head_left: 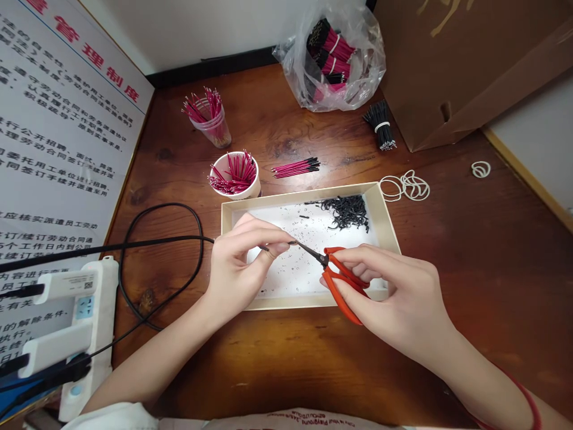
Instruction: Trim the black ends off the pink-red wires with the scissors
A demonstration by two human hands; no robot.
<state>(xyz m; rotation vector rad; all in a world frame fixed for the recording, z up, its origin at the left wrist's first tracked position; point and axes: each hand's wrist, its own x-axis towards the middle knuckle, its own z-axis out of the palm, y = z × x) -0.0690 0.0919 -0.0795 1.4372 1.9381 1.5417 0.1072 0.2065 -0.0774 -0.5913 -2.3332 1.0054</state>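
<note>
My left hand (pixel 242 260) is closed in a pinch over a shallow cardboard box (pixel 389 224). A thin black piece of tubing (pixel 265 248) shows between its fingers, mostly hidden by them. My right hand (pixel 394 292) grips a pair of scissors (pixel 342 280) by the red-orange handles. The dark blades point left, and their tips meet the end of the tubing at my left fingertips. Inside the box, a heap of short black tubing pieces (pixel 349 212) lies in the far right corner, and tiny black snippets are scattered over the white bottom.
Pink wires fill a paper cup (pixel 237 194) and a clear plastic cup (pixel 219 134). Behind the box lie black-tipped pink wires (pixel 296 168), a black wire bundle (pixel 381 125), rubber bands (pixel 414 185) and a plastic bag (pixel 290 71) of bundles. A power strip (pixel 94 346) stands at left.
</note>
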